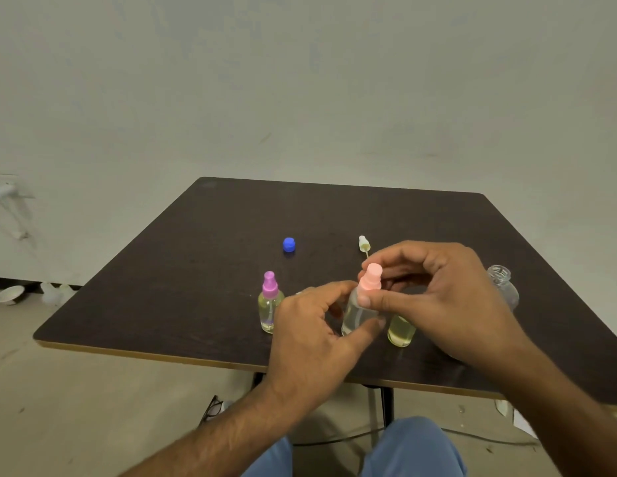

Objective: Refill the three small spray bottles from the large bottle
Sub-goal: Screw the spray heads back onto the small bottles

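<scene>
Closest to me are my knees in blue jeans (410,449), just under the near edge of the counter (210,215), which is a dark wood-grain top with a pale edge band. My left hand (310,332) is curled around the body of a small clear spray bottle (357,316), thumb pressed on its side, and the bottle is round-shouldered, see-through plastic with pale yellowish liquid inside. My right hand (434,294) has its fingers (376,299) pinching the salmon-pink pump top (370,278), a ribbed little cylinder with a narrower nozzle stub on top. So both hands are gripping, one on the body, one on the cap.

At about 9 o'clock from that bottle stands another small bottle with a purple pump top (270,304), same clear rounded shape, yellowish liquid, upright on the counter. At roughly 4 o'clock, just beside my held bottle and partly hidden under my right hand, is a third small bottle (400,330) with yellow-green liquid; can't see its top.

Off at 3 o'clock, past my right hand, is the large clear bottle (505,284), open threaded neck, looks nearly colourless.

Further back, at 12 o'clock, a whitish pump head with its dip tube (363,244) lies on the counter, and at 11 o'clock sits a chunky blue screw cap (289,244).
</scene>
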